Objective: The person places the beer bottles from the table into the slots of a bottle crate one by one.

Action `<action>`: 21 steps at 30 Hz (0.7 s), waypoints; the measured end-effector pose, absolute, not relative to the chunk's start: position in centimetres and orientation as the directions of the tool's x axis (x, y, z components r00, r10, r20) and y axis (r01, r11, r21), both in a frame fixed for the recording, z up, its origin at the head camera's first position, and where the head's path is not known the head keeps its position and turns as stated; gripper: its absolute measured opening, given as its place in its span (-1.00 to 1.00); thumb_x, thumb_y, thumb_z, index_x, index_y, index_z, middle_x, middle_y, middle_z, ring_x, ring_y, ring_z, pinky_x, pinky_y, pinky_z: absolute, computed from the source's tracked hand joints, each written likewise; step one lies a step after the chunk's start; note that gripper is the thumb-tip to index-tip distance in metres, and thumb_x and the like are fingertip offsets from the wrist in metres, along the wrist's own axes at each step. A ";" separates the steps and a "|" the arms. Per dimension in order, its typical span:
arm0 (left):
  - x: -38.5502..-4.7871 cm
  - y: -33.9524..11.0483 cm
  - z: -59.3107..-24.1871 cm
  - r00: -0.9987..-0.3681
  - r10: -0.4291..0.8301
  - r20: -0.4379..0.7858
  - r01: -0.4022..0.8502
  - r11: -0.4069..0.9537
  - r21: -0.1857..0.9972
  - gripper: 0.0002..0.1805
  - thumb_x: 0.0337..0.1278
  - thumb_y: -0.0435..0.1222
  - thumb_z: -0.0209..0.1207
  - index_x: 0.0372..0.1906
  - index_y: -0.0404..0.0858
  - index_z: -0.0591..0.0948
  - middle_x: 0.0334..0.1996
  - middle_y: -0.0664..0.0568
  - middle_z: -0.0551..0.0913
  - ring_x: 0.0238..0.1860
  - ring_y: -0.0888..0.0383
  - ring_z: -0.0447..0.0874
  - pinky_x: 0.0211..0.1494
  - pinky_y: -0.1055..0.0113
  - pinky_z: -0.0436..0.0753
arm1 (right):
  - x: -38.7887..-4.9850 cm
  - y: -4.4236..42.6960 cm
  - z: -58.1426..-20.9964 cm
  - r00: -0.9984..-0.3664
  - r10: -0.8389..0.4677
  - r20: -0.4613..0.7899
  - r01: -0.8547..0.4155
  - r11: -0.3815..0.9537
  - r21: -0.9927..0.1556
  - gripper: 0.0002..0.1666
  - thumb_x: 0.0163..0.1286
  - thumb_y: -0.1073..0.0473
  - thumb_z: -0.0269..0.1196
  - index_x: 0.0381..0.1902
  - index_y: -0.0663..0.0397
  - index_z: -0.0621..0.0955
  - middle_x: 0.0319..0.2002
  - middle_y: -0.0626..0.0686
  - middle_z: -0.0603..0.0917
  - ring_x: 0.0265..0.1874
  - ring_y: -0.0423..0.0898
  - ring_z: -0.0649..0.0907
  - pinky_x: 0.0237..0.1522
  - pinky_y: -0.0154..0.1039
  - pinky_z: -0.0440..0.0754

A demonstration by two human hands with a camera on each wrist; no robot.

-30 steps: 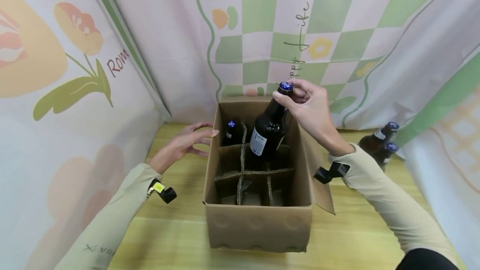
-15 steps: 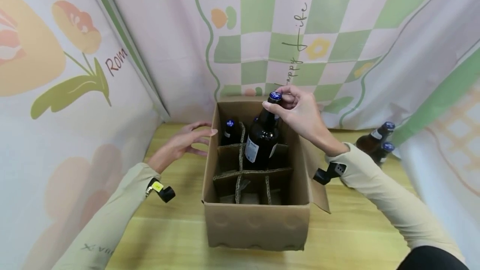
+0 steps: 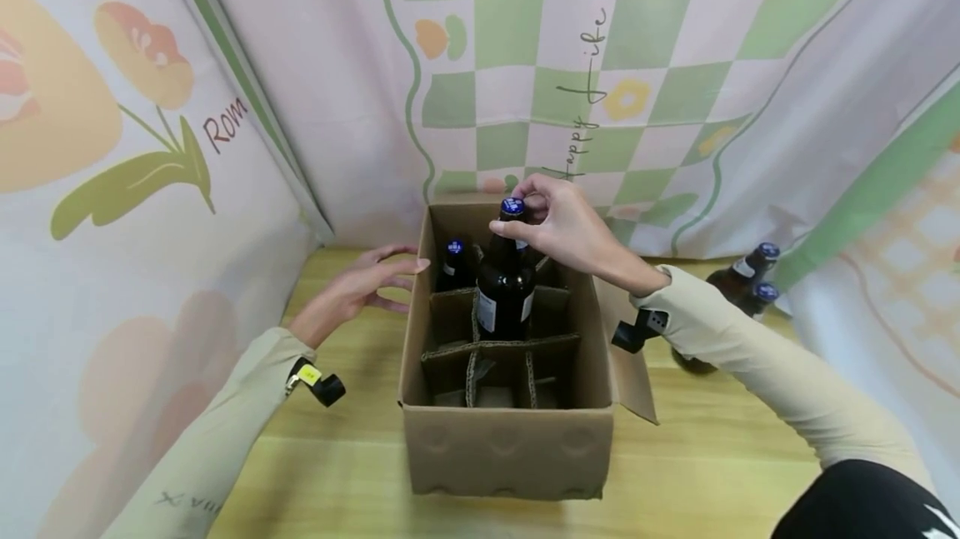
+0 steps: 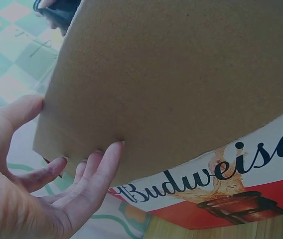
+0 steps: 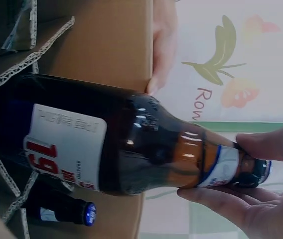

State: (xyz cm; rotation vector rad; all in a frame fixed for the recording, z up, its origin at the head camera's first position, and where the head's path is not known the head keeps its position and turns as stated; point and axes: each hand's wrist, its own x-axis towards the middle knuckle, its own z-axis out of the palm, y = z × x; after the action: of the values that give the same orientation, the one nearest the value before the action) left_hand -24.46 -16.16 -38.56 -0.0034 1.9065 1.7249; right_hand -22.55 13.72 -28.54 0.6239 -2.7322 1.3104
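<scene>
My right hand [image 3: 566,227] pinches the neck of a dark brown beer bottle [image 3: 502,293] with a blue cap, thumb on one side and fingers on the other. The bottle's lower part is down in the middle of an open cardboard box [image 3: 506,451] with dividers, its base hidden. In the right wrist view, this beer bottle [image 5: 121,137] shows a white label with red digits. Beside the box's left wall is my left hand [image 3: 367,281], its thumb at the rim edge and loose fingertips against the side. A blue-capped bottle [image 3: 454,266] stands in the far-left compartment.
More blue-capped bottles [image 3: 742,272] stand on the wooden table [image 3: 697,456] to the right, partly behind my right sleeve. A box flap [image 3: 633,356] hangs out on the right. Patterned curtains [image 3: 510,97] enclose the back and sides.
My right hand has moved left and down with the bottle, which is now more upright and deeper in the box. My left hand stays at the box's side.
</scene>
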 end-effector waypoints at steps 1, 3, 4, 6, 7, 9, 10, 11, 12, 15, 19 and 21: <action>-24.5 -16.2 -38.6 -0.841 0.360 -0.403 -0.364 0.171 0.915 -0.17 0.37 -0.08 0.32 0.62 -0.13 0.24 0.42 -0.24 0.44 0.24 -0.08 0.55 0.11 0.01 0.83 | -22.6 13.7 -28.4 -0.918 -0.343 0.199 -0.372 0.573 -0.730 -0.53 0.31 0.10 0.52 0.01 0.25 0.60 -0.21 0.13 0.85 -0.26 -0.05 0.80 -0.17 -0.32 0.69; -24.5 -16.2 -38.5 -0.843 0.357 -0.403 -0.365 0.170 0.915 -0.18 0.37 -0.08 0.32 0.61 -0.13 0.25 0.41 -0.23 0.45 0.22 -0.08 0.56 0.10 0.01 0.83 | -22.8 13.5 -28.2 -0.918 -0.365 0.156 -0.358 0.593 -0.721 -0.52 0.30 0.08 0.53 0.00 0.23 0.59 -0.28 0.10 0.84 -0.35 -0.09 0.76 -0.24 -0.27 0.65; -24.5 -16.2 -38.5 -0.843 0.357 -0.403 -0.366 0.169 0.915 -0.18 0.37 -0.08 0.32 0.61 -0.13 0.25 0.41 -0.23 0.45 0.22 -0.08 0.56 0.10 0.00 0.83 | -22.9 13.3 -28.2 -0.917 -0.376 0.134 -0.354 0.611 -0.708 -0.53 0.29 0.08 0.54 -0.02 0.21 0.59 -0.33 0.09 0.83 -0.42 -0.11 0.72 -0.29 -0.26 0.63; -24.6 -16.2 -38.5 -0.843 0.356 -0.404 -0.369 0.166 0.915 -0.18 0.36 -0.08 0.33 0.60 -0.13 0.27 0.40 -0.22 0.46 0.22 -0.08 0.56 0.09 -0.01 0.83 | -23.0 13.1 -28.3 -0.910 -0.401 0.103 -0.361 0.646 -0.672 -0.54 0.26 0.06 0.55 -0.08 0.18 0.59 -0.39 0.03 0.79 -0.51 -0.14 0.63 -0.39 -0.26 0.56; -24.6 -16.1 -38.6 -0.843 0.353 -0.406 -0.372 0.162 0.914 -0.19 0.35 -0.08 0.34 0.60 -0.12 0.27 0.40 -0.21 0.47 0.22 -0.08 0.56 0.09 -0.01 0.83 | -23.2 13.0 -28.5 -0.906 -0.415 0.087 -0.366 0.660 -0.656 -0.55 0.25 0.07 0.56 -0.11 0.18 0.59 -0.42 0.03 0.76 -0.54 -0.14 0.61 -0.43 -0.26 0.55; -24.6 -16.0 -38.6 -0.841 0.356 -0.407 -0.376 0.157 0.913 -0.18 0.34 -0.08 0.35 0.60 -0.11 0.28 0.39 -0.20 0.48 0.21 -0.08 0.57 0.09 -0.02 0.83 | -23.3 12.9 -28.9 -0.895 -0.442 0.061 -0.380 0.683 -0.624 -0.56 0.22 0.10 0.58 -0.15 0.20 0.59 -0.40 0.06 0.74 -0.51 -0.11 0.63 -0.40 -0.22 0.59; -24.6 -15.9 -38.6 -0.840 0.359 -0.408 -0.376 0.158 0.913 -0.18 0.34 -0.08 0.35 0.60 -0.12 0.28 0.40 -0.20 0.48 0.21 -0.07 0.57 0.09 -0.02 0.83 | -23.4 12.9 -29.0 -0.892 -0.450 0.050 -0.385 0.695 -0.608 -0.56 0.19 0.11 0.59 -0.17 0.20 0.59 -0.36 0.07 0.74 -0.46 -0.08 0.67 -0.35 -0.20 0.64; -24.6 -15.9 -38.6 -0.839 0.359 -0.409 -0.378 0.159 0.912 -0.18 0.34 -0.09 0.35 0.60 -0.11 0.28 0.40 -0.20 0.48 0.21 -0.07 0.57 0.10 -0.02 0.83 | -23.5 12.9 -29.2 -0.889 -0.455 0.040 -0.387 0.703 -0.597 -0.55 0.17 0.12 0.61 -0.18 0.20 0.60 -0.30 0.08 0.75 -0.37 -0.05 0.70 -0.25 -0.16 0.68; -24.6 -15.9 -38.6 -0.838 0.359 -0.410 -0.378 0.158 0.912 -0.18 0.34 -0.09 0.35 0.60 -0.11 0.28 0.40 -0.20 0.48 0.21 -0.07 0.57 0.10 -0.03 0.83 | -23.6 12.9 -29.4 -0.887 -0.460 0.030 -0.386 0.707 -0.592 -0.54 0.14 0.13 0.62 -0.19 0.21 0.60 -0.27 0.11 0.75 -0.30 -0.01 0.72 -0.18 -0.12 0.70; -24.5 -16.0 -38.5 -0.839 0.358 -0.409 -0.376 0.162 0.912 -0.19 0.36 -0.10 0.33 0.60 -0.12 0.27 0.40 -0.21 0.47 0.21 -0.08 0.56 0.10 -0.02 0.83 | -24.0 12.8 -29.5 -0.883 -0.470 0.008 -0.389 0.721 -0.573 -0.53 0.07 0.13 0.64 -0.24 0.18 0.60 -0.24 0.10 0.71 -0.21 0.02 0.66 -0.06 -0.06 0.69; -24.6 -16.1 -38.5 -0.842 0.354 -0.407 -0.374 0.161 0.913 -0.18 0.35 -0.10 0.33 0.60 -0.12 0.27 0.38 -0.20 0.48 0.21 -0.09 0.55 0.10 -0.02 0.83 | -24.6 12.7 -29.6 -0.857 -0.514 -0.030 -0.407 0.712 -0.572 -0.57 0.05 0.15 0.64 -0.33 0.15 0.58 -0.56 -0.06 0.47 -0.53 -0.11 0.44 -0.37 -0.21 0.52; -24.6 -16.1 -38.5 -0.841 0.354 -0.408 -0.375 0.160 0.913 -0.17 0.34 -0.10 0.35 0.60 -0.12 0.28 0.37 -0.20 0.50 0.20 -0.08 0.56 0.10 -0.02 0.83 | -24.7 12.7 -29.8 -0.840 -0.539 -0.061 -0.410 0.705 -0.578 -0.59 0.07 0.17 0.63 -0.38 0.13 0.57 -0.66 -0.12 0.31 -0.63 -0.17 0.31 -0.46 -0.27 0.38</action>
State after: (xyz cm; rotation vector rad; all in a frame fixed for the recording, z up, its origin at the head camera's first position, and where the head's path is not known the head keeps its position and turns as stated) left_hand -24.59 -16.15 -38.51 -0.0201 1.8958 1.7366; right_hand -24.72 12.68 -29.75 0.8779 -3.1074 0.9605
